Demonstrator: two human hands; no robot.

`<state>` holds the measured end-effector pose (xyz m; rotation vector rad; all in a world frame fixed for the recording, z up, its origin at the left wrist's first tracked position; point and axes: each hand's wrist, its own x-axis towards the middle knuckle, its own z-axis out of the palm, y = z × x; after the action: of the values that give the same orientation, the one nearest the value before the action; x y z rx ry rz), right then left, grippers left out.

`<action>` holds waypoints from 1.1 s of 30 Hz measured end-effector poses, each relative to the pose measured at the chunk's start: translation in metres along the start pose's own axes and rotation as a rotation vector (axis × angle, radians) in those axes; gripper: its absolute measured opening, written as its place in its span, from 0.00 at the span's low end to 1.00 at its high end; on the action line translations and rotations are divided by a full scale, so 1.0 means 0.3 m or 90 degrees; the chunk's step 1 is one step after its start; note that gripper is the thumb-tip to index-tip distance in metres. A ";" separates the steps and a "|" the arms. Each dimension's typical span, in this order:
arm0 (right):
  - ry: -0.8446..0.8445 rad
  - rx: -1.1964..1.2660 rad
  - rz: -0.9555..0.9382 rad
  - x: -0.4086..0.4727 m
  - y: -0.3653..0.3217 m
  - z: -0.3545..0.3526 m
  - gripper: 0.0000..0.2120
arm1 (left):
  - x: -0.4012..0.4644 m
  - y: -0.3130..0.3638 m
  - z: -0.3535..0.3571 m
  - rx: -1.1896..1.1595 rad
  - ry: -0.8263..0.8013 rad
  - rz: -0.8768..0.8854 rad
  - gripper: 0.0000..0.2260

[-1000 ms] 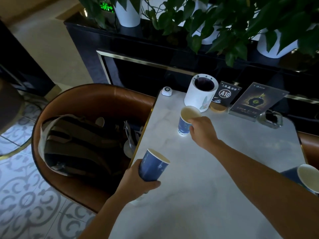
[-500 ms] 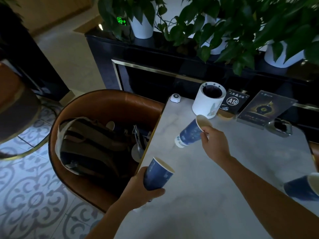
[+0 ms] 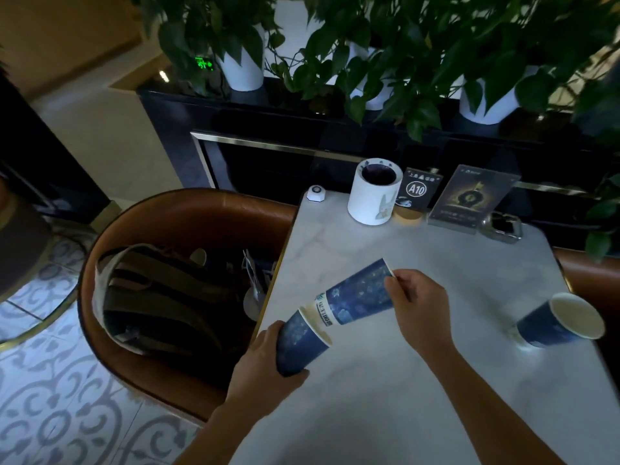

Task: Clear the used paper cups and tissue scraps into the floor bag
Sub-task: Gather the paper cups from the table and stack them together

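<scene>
We are nesting cups now: the second blue paper cup (image 3: 360,295), which a second ago was standing upright near the white cylindrical holder (image 3: 374,196), is up off the marble surface (image 3: 419,260), tipped on its side, and its base is entering the mouth of the first blue paper cup (image 3: 302,340). That tells us we are stacking the cups so they can go to the bag in one trip, which we are judging as sensible since a third blue paper cup (image 3: 558,322) is waiting on the surface at our right, tilted toward us with its mouth open. Our right hand (image 3: 419,307) is pinching the rim end of the tipped cup, fingers narrowed onto the lip, thumb side toward us. Our left hand (image 3: 265,360) is wrapped around the lower body of the receiving cup, closed firmly on it, holding it angled over the surface's left edge beside the brown leather chair (image 3: 188,216). The chair is carrying a dark backpack (image 3: 161,303) inside a pale liner; we are not seeing any floor bag in this view, nor any tissue scraps on the surface. We are reckoning the task is at an early stage: two cups in hand, one still to collect, nothing dropped yet. The next move is calling for a straight push so the inner cup seats without crumpling its wall or spilling any dregs.
</scene>
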<state>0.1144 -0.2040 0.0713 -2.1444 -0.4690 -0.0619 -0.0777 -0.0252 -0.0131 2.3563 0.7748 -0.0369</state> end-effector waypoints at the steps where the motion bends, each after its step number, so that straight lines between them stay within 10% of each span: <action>1: 0.006 0.013 0.010 -0.017 -0.003 -0.005 0.04 | -0.003 0.007 -0.001 0.011 0.016 0.013 0.39; 33: -0.113 0.147 0.160 -0.259 -0.019 0.015 0.12 | -0.070 0.216 0.020 0.080 0.057 0.169 0.39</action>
<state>0.0398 -0.2213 0.0564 -1.9720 -0.2892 0.3121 -0.0591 -0.0794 0.0240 2.5767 0.5067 0.1371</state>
